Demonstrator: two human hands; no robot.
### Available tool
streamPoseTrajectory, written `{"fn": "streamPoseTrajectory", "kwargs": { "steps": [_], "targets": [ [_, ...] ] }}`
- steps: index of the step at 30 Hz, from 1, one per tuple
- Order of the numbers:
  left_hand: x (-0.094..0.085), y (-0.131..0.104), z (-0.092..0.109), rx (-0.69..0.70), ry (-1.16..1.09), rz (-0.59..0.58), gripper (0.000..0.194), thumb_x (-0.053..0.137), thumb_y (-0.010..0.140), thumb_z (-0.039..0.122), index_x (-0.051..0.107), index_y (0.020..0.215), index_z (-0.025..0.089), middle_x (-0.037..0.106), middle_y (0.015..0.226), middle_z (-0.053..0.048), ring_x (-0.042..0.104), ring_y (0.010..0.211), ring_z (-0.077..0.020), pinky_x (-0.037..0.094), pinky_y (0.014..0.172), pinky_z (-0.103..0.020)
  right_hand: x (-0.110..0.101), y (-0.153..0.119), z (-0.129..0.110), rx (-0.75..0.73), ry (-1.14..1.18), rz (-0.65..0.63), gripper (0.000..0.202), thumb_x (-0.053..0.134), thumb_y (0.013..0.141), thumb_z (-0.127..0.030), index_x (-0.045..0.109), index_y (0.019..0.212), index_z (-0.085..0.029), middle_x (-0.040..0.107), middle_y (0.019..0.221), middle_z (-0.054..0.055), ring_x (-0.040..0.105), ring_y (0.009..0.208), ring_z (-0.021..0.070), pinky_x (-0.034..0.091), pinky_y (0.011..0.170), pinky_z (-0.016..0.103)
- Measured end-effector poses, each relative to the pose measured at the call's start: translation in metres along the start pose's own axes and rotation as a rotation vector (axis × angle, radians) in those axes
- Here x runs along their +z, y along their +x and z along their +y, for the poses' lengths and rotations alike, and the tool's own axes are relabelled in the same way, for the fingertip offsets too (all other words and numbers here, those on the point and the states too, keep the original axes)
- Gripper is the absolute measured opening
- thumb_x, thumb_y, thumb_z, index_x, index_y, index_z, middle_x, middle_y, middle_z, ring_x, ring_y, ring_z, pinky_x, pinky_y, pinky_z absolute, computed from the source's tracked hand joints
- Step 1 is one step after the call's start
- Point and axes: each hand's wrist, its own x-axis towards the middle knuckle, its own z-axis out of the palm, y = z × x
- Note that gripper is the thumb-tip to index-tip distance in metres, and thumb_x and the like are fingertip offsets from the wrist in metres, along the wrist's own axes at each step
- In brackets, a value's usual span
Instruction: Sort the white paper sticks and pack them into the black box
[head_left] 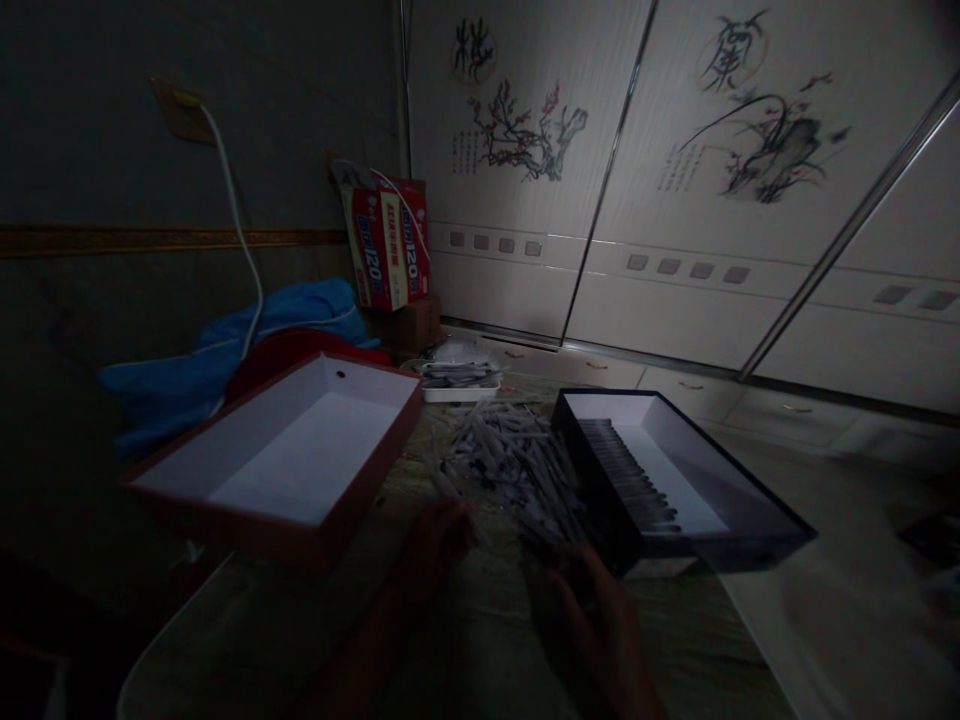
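My left hand is closed at the near edge of a heap of pens, and a thin pale pen sticks out past its fingertips. To the right, my right hand has its fingers curled in beside the near corner of a dark box. Something dark and slim shows by those fingertips, but the dim light hides what they grip. Inside the dark box, a row of pens lies side by side along the left wall. The heaped pens are pale and slender, several with dark ends.
A red-brown box with a white inside stands on the table at left. Behind the heap is a white tray of more pens. Blue cloth, a red carton and a white cable are farther back.
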Motion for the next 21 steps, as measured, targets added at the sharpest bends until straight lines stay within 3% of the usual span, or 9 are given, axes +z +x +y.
{"fn": "streamPoseTrajectory", "kwargs": {
  "steps": [3,6,15,21],
  "targets": [
    [0.0,0.002,-0.001,0.024,-0.052,-0.019,0.017,0.067,0.066,0.03,0.066,0.068,0.013,0.06,0.05,0.0,0.053,0.045,-0.0096,0.037,0.044,-0.02,0.012,-0.006,0.011,-0.047,-0.061,0.03,0.019,0.049,0.083,-0.032,0.062,0.089,-0.019,0.066,0.083,0.006,0.062,0.074,0.0189,0.048,0.065,0.026],
    [0.0,0.003,-0.001,0.018,-0.128,-0.008,0.017,0.07,0.063,0.028,0.066,0.069,0.013,0.064,0.056,-0.002,0.057,0.049,-0.012,0.043,0.049,-0.022,0.013,-0.008,0.008,-0.131,-0.122,-0.022,0.019,0.048,0.084,-0.029,0.065,0.091,-0.021,0.066,0.086,0.007,0.062,0.08,0.0201,0.048,0.071,0.029],
    [-0.002,0.002,0.0,0.025,-0.193,0.065,0.02,0.072,0.061,0.026,0.065,0.074,0.013,0.065,0.063,0.0,0.059,0.054,-0.0111,0.046,0.053,-0.022,0.012,-0.01,-0.005,-0.255,-0.125,0.024,0.017,0.047,0.084,-0.025,0.063,0.088,-0.02,0.064,0.074,0.005,0.061,0.068,0.0175,0.047,0.06,0.027],
    [0.0,0.001,-0.002,0.022,-0.109,-0.012,0.019,0.069,0.064,0.029,0.064,0.075,0.014,0.065,0.062,-0.001,0.059,0.054,-0.0125,0.045,0.053,-0.023,0.011,-0.007,-0.005,-0.276,-0.148,0.012,0.018,0.047,0.084,-0.025,0.064,0.086,-0.021,0.065,0.073,0.004,0.061,0.067,0.0163,0.047,0.06,0.025]
  ]
}}
